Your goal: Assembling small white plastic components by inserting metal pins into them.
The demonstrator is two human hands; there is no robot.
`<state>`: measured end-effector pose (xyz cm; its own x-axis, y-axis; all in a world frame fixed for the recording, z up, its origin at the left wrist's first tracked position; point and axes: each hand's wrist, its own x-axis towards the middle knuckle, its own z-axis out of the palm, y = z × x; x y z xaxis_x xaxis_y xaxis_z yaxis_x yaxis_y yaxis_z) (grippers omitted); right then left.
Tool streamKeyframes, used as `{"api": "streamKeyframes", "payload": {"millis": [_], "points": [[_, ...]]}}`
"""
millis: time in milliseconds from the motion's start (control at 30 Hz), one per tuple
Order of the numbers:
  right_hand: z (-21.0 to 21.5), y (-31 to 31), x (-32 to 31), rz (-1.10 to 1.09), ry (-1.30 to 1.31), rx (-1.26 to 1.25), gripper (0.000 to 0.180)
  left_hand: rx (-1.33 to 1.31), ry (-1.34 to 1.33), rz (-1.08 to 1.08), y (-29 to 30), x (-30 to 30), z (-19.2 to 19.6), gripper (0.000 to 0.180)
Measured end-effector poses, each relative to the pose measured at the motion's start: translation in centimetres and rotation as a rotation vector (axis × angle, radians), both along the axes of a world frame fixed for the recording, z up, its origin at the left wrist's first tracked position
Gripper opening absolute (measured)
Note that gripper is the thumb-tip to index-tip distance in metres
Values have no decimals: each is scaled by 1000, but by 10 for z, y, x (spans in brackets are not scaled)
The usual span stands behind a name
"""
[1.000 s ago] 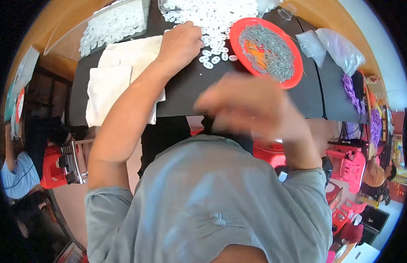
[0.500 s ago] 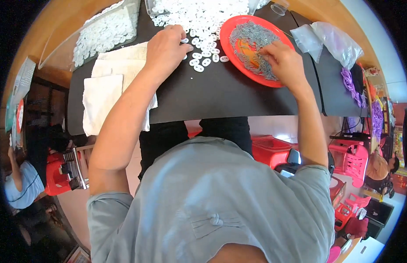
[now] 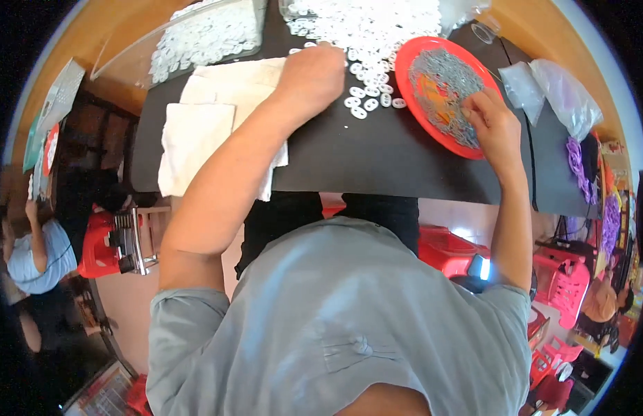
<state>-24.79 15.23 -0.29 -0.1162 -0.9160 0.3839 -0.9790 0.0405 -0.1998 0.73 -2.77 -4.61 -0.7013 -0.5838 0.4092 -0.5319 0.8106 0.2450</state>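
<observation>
My left hand [image 3: 313, 76] is closed, knuckles up, at the near left edge of a spread of white oval pieces with holes [image 3: 377, 21]. Whatever it holds is hidden beneath the fingers. My right hand [image 3: 494, 125] hangs over the right side of a red oval plate [image 3: 403, 69], thumb and fingertips pinched together. Small grey metal pieces [image 3: 446, 69] lie in a heap on that plate, too fine to make out singly. Anything within the pinch is too small to name. Several loose white ovals [image 3: 359, 112] lie between the left hand and the plate.
Folded cream cloths [image 3: 196, 139] lie at the table's left. Behind them a clear bin [image 3: 248, 48] holds more white pieces. To the right are clear plastic bags [image 3: 564, 97], a clear cup [image 3: 484, 32] and purple cord [image 3: 578, 166]. A red stool [image 3: 446, 246] stands under the dark table [image 3: 377, 170].
The whole view has shifted, so the table sits farther right. My left fingers have curled in from a looser reach. My right hand remains pinched over the plate, slightly nearer me.
</observation>
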Motion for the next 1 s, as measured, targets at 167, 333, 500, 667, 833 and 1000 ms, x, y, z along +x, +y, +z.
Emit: {"api": "streamKeyframes", "payload": {"millis": [167, 333, 500, 667, 833, 1000], "points": [[-19, 5, -24, 31, -295, -100, 13, -116, -195, -83, -3, -14, -11, 18], [-28, 4, -62, 19, -512, -37, 10, 16, 90, -2, 6, -28, -4, 19], [-27, -9, -53, 3, -362, -29, 9, 356, 450, 50, -2, -26, -13, 23], [-23, -6, -72, -22, -686, -14, 10, 428, 486, -23, -3, -35, -8, 16], [-2, -22, -14, -105, -910, -82, 10, 464, 652, -46, -2, -33, -6, 12], [-4, -54, 30, 135, -1020, 156, 10, 614, 681, -158, -3, -37, -5, 13]]}}
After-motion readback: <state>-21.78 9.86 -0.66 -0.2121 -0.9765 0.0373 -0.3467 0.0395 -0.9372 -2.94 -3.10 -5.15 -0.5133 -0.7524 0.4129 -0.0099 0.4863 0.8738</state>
